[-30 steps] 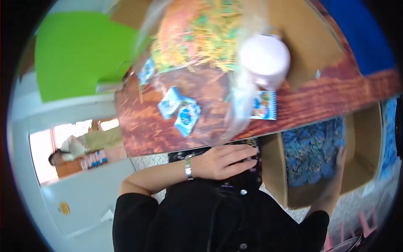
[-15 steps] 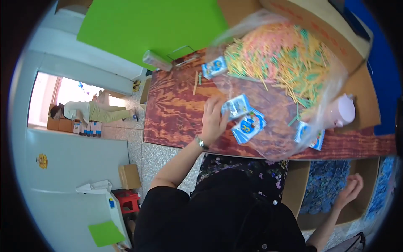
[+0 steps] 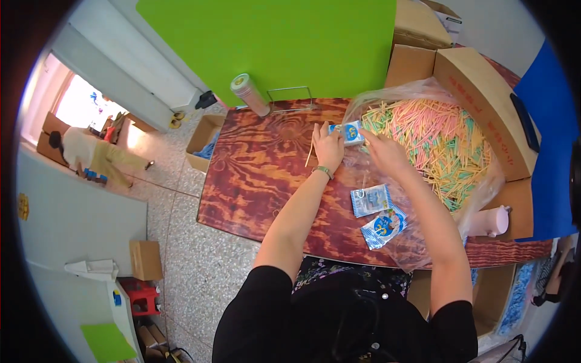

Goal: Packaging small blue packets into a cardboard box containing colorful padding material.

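The left hand (image 3: 328, 149) and right hand (image 3: 388, 155) meet at a small blue-and-white packet (image 3: 348, 132) towards the far side of the tabletop (image 3: 254, 181), just left of the coloured sticks (image 3: 451, 142). Left fingers are at its left end, right fingertips at its right; whether the hands grip it or only press, I cannot tell. The step in hand looks like handling this one packet; the next move seems to call for steady control from both ends, while a second packet (image 3: 371, 200) and a third packet (image 3: 385, 227) lie nearer the front edge

The left hand lies palm down (image 3: 328, 149), right hand (image 3: 388, 156) angled toward it.
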Demonstrator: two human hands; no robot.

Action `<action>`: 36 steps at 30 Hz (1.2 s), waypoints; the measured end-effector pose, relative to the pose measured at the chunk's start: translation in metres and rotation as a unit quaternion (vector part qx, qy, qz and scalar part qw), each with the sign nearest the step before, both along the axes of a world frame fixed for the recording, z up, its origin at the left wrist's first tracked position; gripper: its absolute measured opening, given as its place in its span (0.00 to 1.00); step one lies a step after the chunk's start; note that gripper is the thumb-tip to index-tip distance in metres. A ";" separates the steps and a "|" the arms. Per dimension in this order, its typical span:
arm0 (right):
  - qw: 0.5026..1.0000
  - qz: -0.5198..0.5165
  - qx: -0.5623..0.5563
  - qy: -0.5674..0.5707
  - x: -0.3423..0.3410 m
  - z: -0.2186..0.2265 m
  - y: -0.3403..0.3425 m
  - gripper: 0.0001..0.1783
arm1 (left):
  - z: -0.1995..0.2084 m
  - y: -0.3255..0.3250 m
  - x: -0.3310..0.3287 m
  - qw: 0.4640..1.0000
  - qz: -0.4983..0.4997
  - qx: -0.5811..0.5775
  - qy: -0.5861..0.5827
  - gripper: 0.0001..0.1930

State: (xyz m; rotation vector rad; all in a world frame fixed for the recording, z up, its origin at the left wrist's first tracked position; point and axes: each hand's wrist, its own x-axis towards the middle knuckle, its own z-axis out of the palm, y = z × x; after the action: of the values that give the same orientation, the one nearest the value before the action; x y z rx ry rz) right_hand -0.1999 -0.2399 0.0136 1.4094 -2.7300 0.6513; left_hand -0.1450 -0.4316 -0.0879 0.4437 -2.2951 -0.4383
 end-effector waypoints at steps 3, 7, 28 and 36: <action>0.990 -0.008 0.129 -0.061 -0.015 0.019 -0.038 0.40 | 0.028 0.000 -0.009 0.992 -0.039 0.122 0.019 0.07; 0.995 -0.003 0.096 -0.028 -0.020 0.001 -0.059 0.47 | 0.064 -0.007 -0.027 0.934 -0.086 0.341 -0.067 0.09; 0.962 -0.089 0.126 -0.227 0.035 -0.027 0.075 0.24 | 0.045 0.044 0.080 0.971 -0.186 0.145 -0.042 0.13; 0.991 -0.089 0.067 -0.076 0.084 -0.049 0.131 0.26 | 0.036 0.107 0.137 0.931 -0.319 -0.067 -0.165 0.29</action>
State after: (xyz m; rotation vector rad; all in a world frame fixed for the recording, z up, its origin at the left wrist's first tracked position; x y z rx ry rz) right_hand -0.1158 -0.1094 -0.0354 1.1632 -3.0261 0.5999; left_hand -0.0075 -0.3243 -0.0519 -0.3473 -2.7546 -0.5429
